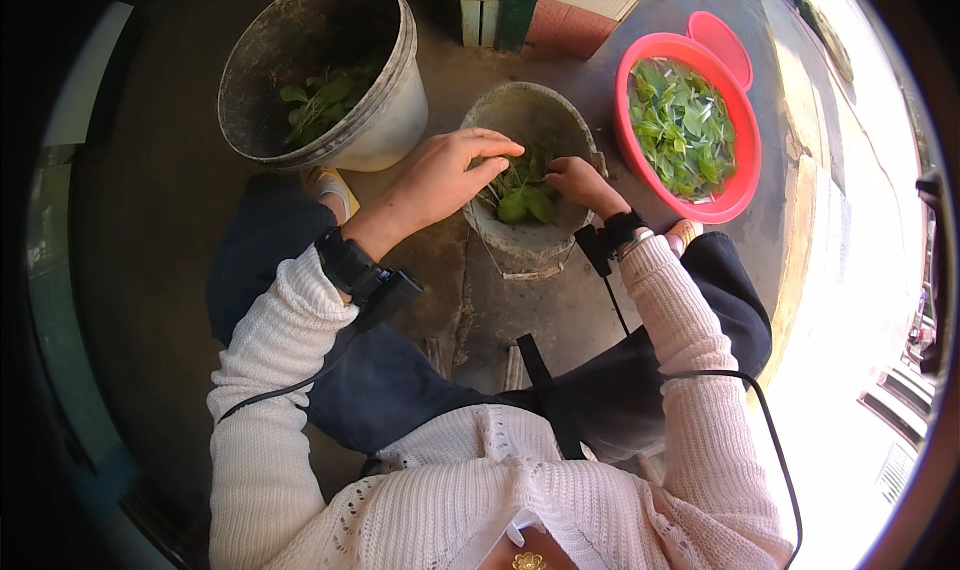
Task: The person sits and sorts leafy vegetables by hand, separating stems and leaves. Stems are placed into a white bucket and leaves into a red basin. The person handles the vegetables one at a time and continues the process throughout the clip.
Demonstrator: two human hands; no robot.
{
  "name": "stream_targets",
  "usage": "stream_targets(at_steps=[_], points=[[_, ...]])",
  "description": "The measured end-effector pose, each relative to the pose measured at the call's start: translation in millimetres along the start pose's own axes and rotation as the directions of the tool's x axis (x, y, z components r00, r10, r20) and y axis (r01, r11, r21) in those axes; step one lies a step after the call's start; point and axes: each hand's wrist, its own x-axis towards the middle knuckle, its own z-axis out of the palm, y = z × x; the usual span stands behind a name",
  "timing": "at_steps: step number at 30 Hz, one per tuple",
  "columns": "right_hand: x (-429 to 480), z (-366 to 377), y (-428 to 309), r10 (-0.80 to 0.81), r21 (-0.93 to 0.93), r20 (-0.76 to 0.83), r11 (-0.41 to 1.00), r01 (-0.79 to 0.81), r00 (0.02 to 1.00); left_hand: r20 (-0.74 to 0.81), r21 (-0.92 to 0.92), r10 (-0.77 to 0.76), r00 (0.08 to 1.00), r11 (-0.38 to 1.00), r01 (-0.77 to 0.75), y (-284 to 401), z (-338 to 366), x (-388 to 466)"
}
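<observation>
Both of my hands are over a worn bucket point(525, 240) with a wire handle, which stands on the floor between my feet. Leafy greens point(527, 201) with thin stems lie in it. My left hand point(450, 166) is above the bucket's left side, thumb and fingers near each other by the stems; whether it grips any cannot be told. My right hand point(581, 182) is at the right side with bent fingers against the greens, and its fingertips are partly hidden. A pink plastic basin point(625, 134) at the right holds many cut green leaves point(682, 127) in water.
A large whitish bucket point(390, 127) with more leafy greens point(326, 104) inside stands at the upper left. A pink plastic lid or dish point(721, 44) lies behind the basin. A tiled wall corner point(574, 14) and a green door frame point(517, 7) rise beyond the middle bucket.
</observation>
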Motion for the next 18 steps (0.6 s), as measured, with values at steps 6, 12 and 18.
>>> stream_targets(at_steps=[6, 12, 18], points=[[92.1, 72.2, 43.0, 0.376, -0.122, 0.035, 0.921, -0.369, 0.926, -0.086, -0.057, -0.023, 0.996, 0.998, 0.019, 3.0, -25.0, -4.3], [123.9, 102.3, 67.3, 0.316, -0.133, 0.046, 0.942, -0.308, 0.948, -0.109, -0.025, -0.027, 0.994, 0.999, 0.024, 3.0, -39.1, -5.2], [74.5, 56.0, 13.6, 0.082, 0.05, -0.144, 0.996, -0.076, 0.986, -0.116, -0.067, -0.034, 0.993, 0.997, 0.026, -0.4, -40.9, -3.1]])
